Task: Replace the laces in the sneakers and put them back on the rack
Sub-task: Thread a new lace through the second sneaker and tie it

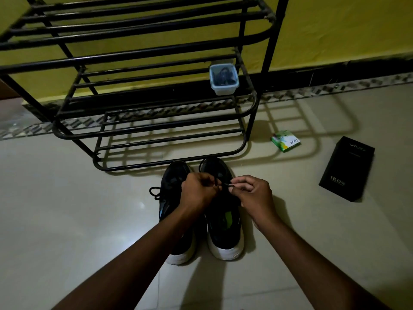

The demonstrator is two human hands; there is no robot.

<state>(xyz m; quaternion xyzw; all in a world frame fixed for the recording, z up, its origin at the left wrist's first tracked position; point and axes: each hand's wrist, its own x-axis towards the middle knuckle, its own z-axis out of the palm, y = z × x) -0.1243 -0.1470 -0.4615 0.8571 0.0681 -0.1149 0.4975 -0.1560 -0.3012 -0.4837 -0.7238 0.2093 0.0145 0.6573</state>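
On the floor just before the rack two black sneakers stand side by side, toes toward it. Both hands work over the right one: the left hand curls its fingers round a black lace, and the right hand pinches its end. A tub sits on a rack shelf; a green packet and a black box lie off right

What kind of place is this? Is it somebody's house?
Most likely a home, perhaps near the door: a black metal shoe rack stands against a yellow wall, and sneakers sit on the tiled floor while the left hand and right hand pinch a lace.
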